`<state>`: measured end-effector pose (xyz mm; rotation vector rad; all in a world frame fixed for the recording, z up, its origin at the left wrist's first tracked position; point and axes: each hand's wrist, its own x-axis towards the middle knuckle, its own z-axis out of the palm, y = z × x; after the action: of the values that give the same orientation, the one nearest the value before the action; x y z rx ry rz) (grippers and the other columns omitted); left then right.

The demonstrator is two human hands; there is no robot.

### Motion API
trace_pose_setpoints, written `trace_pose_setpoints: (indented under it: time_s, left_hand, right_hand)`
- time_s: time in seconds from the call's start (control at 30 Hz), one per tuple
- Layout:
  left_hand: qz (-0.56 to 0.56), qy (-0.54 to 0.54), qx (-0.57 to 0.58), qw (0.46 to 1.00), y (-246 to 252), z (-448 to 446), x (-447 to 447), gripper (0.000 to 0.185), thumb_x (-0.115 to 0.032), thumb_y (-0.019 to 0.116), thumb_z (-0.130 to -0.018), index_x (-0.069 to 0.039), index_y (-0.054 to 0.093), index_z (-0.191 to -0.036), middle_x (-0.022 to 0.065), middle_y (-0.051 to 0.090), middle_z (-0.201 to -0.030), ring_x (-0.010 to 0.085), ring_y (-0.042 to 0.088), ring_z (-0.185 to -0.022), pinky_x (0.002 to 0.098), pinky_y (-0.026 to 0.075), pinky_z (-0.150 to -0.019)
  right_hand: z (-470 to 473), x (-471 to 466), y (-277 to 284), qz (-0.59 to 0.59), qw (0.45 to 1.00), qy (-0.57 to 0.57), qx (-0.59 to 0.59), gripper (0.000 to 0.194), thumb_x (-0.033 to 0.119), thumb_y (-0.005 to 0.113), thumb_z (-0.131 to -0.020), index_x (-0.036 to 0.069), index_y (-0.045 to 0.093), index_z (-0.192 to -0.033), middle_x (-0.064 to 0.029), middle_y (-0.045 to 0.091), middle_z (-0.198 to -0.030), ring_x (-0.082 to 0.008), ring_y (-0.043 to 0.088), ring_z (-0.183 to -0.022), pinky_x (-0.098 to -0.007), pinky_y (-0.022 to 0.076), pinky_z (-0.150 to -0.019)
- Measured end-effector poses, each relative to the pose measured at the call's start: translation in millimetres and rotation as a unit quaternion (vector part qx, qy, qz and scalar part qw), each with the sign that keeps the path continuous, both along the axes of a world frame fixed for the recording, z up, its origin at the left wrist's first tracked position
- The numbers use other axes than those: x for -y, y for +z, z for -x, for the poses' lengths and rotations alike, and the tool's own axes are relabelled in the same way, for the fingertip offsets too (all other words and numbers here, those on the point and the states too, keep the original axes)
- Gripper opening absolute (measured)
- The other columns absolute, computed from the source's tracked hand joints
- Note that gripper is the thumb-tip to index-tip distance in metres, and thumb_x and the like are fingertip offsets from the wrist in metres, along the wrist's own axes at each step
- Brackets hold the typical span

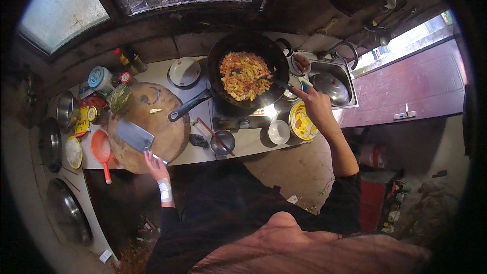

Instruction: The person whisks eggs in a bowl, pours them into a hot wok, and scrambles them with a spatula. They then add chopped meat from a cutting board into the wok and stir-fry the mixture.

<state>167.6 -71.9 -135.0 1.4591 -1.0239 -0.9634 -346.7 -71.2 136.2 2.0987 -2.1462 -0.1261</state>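
A black wok (279,55) holds a chopped red and yellow food mixture (245,74) and stands over a gas stove (243,123). My right hand (312,103), at the wok's right side, grips the handle of a spatula (279,83) whose blade is hidden in the food. My left hand (155,163) is at the front edge of a round wooden chopping board (171,137), by the handle of a cleaver (134,136); whether the fingers close round the handle is unclear. The cleaver lies flat on the board. A green-striped squash (121,99) and a small pale piece (155,110) are there too.
A metal bowl (217,146) with chopsticks across it, a white bowl (279,132) and a yellow patterned plate (300,123) stand near the front edge. An orange dipper (101,152) is left of the board. The sink (354,99) holds a domed lid (331,87). Bottles (131,64) stand behind.
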Motion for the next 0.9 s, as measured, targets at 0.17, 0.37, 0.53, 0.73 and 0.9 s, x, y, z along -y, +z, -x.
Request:
trace_pose_setpoints:
  time_s: [0.17, 0.37, 0.53, 0.73, 0.9]
  left_hand:
    - [0.009, -0.002, -0.004, 1.0, -5.8, 0.3, 0.2, 0.065, 0.007, 0.045, -0.085, -0.008, 0.02, -0.142, 0.017, 0.037, -0.136, 0.0258, 0.035, -0.128, 0.0387, 0.025, -0.106]
    - [0.002, -0.003, -0.017, 1.0, -2.1, 2.3, -3.0, 0.064, 0.007, 0.045, -0.085, -0.008, 0.02, -0.142, 0.0162, 0.038, -0.136, 0.0253, 0.035, -0.128, 0.038, 0.025, -0.106]
    - [-0.002, -0.005, -0.002, 1.0, -1.3, 5.8, -5.0, 0.065, 0.006, 0.045, -0.085, -0.009, 0.019, -0.143, 0.0156, 0.037, -0.137, 0.0246, 0.035, -0.128, 0.0378, 0.025, -0.106]
    - [-0.001, -0.009, -0.012, 1.0, -1.3, 8.9, -4.8, 0.066, 0.007, 0.045, -0.084, -0.008, 0.019, -0.142, 0.0181, 0.035, -0.137, 0.0264, 0.033, -0.129, 0.0396, 0.025, -0.107]
    - [-0.001, -0.008, 0.006, 1.0, -0.3, 0.1, -6.9, 0.066, 0.008, 0.045, -0.084, -0.009, 0.019, -0.143, 0.0174, 0.036, -0.136, 0.0259, 0.034, -0.128, 0.0387, 0.024, -0.107]
  right_hand:
    - [-3.4, -1.8, -4.6, 0.013, 1.0, 0.014, 0.005, 0.053, -0.001, 0.051, -0.074, 0.024, 0.058, -0.119, -0.012, 0.053, -0.076, -0.0291, 0.06, -0.063, -0.0379, 0.0484, -0.054]
    - [-15.7, -5.5, -3.0, -0.01, 0.998, 0.045, 0.029, 0.051, -0.001, 0.052, -0.072, 0.022, 0.059, -0.117, -0.011, 0.052, -0.076, -0.027, 0.059, -0.063, -0.0379, 0.0478, -0.054]
    - [-21.0, -0.1, 0.4, 0.014, 0.999, 0.044, 0.011, 0.049, 0.0, 0.051, -0.073, 0.02, 0.059, -0.117, -0.01, 0.051, -0.075, -0.0256, 0.058, -0.063, -0.0379, 0.0463, -0.053]
    - [-23.4, -3.7, -13.9, 0.049, 0.997, 0.057, 0.023, 0.05, -0.001, 0.051, -0.072, 0.02, 0.058, -0.118, -0.0096, 0.051, -0.075, -0.0266, 0.058, -0.062, -0.0382, 0.0471, -0.054]
    - [-20.0, -13.4, -14.5, 0.04, 0.999, 0.007, 0.036, 0.053, -0.002, 0.051, -0.072, 0.025, 0.058, -0.117, -0.0094, 0.05, -0.073, -0.0276, 0.058, -0.062, -0.0382, 0.0471, -0.054]
